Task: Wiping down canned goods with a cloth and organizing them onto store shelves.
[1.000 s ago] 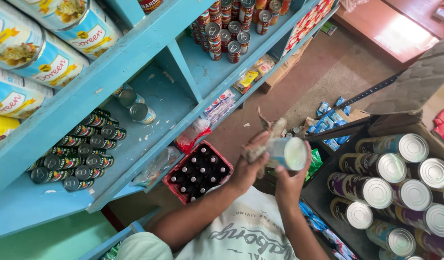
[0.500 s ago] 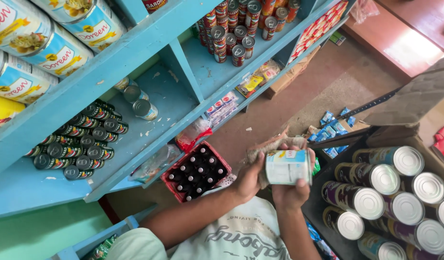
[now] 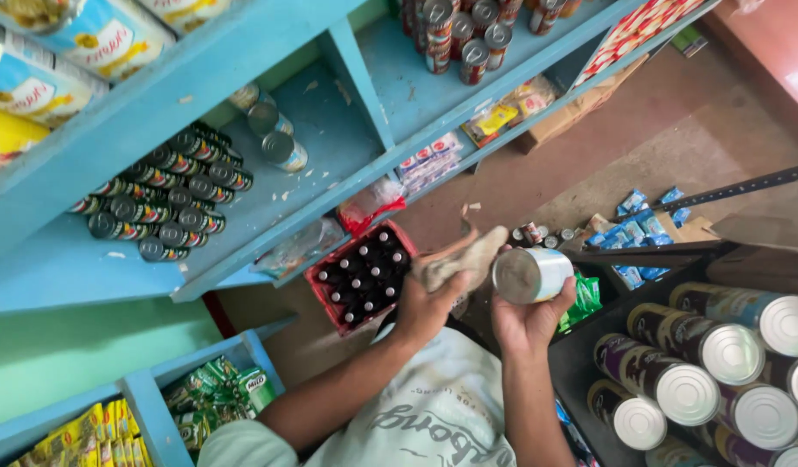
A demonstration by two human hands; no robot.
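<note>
I see my right hand [image 3: 527, 318] gripping a small cylindrical metal tin with a pale label [image 3: 530, 275], fingers wrapped beneath it. Half a second ago the label faced me; now the tin is turned so its shiny flat end points toward my left hand [image 3: 427, 304]. That hand is closed on a crumpled beige cloth [image 3: 458, 262], which earlier lay behind the tin and now sits just beside its end, apart or barely touching, I cannot tell. Below the hands stands a red plastic crate of dark bottles [image 3: 361, 277], against the blue wooden shelving [image 3: 243, 69].
</note>
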